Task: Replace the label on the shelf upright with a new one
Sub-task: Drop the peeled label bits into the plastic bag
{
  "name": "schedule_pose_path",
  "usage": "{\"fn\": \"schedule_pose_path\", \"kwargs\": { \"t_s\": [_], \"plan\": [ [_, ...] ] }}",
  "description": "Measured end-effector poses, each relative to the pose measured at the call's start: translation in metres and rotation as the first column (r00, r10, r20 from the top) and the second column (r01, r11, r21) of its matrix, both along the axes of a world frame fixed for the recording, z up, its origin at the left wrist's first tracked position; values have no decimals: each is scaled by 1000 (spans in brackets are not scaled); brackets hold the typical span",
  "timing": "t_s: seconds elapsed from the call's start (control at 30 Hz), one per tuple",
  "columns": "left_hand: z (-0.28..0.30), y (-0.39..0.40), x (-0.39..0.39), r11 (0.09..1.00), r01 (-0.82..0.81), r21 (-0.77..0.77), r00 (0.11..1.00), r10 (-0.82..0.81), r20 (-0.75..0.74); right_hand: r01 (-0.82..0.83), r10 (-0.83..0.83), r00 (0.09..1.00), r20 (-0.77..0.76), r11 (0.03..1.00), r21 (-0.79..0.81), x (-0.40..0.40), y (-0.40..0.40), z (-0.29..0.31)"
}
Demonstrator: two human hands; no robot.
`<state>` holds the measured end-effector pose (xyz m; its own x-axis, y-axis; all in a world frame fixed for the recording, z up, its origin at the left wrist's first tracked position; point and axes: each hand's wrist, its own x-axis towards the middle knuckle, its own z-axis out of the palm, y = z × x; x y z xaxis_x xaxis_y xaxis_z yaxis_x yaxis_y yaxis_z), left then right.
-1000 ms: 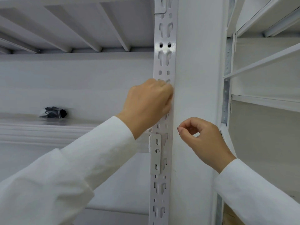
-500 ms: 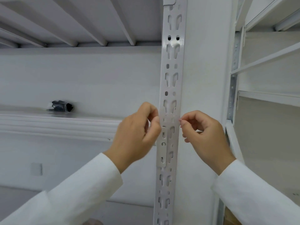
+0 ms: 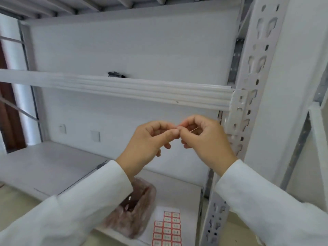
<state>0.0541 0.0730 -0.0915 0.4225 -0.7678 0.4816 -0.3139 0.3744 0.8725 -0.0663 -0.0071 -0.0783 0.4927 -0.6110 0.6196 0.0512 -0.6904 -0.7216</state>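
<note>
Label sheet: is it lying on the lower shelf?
Yes, the label sheet lies flat on the lower shelf, beside a pinkish plastic bag.

Both hands meet in front of the shelf, left hand and right hand pinched fingertip to fingertip over something too small to make out. The slotted shelf upright stands just to their right. On the lower shelf board lie a sheet of red-bordered labels and a pinkish plastic bag
</note>
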Motion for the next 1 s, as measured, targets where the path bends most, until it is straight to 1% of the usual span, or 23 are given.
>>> {"fn": "schedule_pose_path", "kwargs": {
  "t_s": [0.13,0.2,0.27,0.33,0.37,0.47,0.57,0.63,0.73,0.87,1.0],
  "plan": [
    [-24,15,32,991,-14,133,996,26,-90,-151,161,987,-24,960,235,37,6,-23],
    [-37,19,48,979,1,204,986,33,-164,-213,242,970,-32,903,374,55,5,-35],
    [-50,19,63,967,27,254,959,47,-280,-261,319,947,-29,819,511,72,2,-48],
    [-64,16,80,956,40,289,918,79,-388,-271,358,933,-27,751,603,89,-2,-62],
    [-73,13,88,950,32,310,905,104,-413,-256,358,933,-38,735,628,98,-6,-70],
    [-102,-1,113,922,-32,386,904,191,-383,-154,326,934,-147,738,657,122,-19,-96],
    [-135,-19,137,887,-115,448,893,289,-344,-52,309,907,-286,757,651,141,-33,-126],
    [-154,-30,151,855,-171,490,891,346,-293,-9,304,888,-344,761,649,150,-42,-144],
    [-178,-43,170,822,-246,513,891,400,-215,43,295,855,-426,779,626,159,-57,-168],
    [-206,-53,190,783,-253,568,883,427,-195,86,275,835,-476,790,607,158,-74,-197],
    [-222,-57,198,690,-259,676,855,490,-173,119,252,811,-528,812,571,148,-89,-216]
  ]
}}
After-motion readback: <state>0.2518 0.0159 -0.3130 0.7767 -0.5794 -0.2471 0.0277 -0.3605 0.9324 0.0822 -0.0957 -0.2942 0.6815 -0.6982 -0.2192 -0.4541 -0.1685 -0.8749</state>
